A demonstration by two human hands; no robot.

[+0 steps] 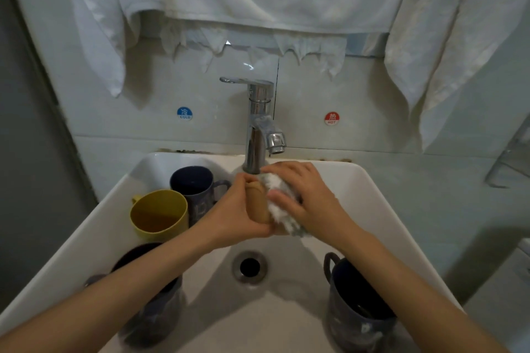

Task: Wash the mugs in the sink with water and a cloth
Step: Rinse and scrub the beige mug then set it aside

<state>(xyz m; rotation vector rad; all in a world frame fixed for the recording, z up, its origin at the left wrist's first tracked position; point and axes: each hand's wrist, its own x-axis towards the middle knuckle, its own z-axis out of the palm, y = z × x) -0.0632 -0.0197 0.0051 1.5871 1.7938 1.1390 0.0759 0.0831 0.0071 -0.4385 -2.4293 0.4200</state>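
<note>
Right dark mug (358,315) and left dark mug (155,322) flank the drain (249,266); a yellow mug (160,215) crowds the left. Under the faucet (256,129) my left hand (229,212) grips a tan mug (258,203), right hand (312,198) clutching the cloth (279,209).

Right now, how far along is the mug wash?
Done: can't tell; no mug is set aside outside the sink. In hand: left hand grips a tan mug below the faucet while right hand holds the white cloth against it. Left, probably: yellow mug, blue mug behind it, near-left dark mug, near-right dark mug, all standing in the sink.
</note>
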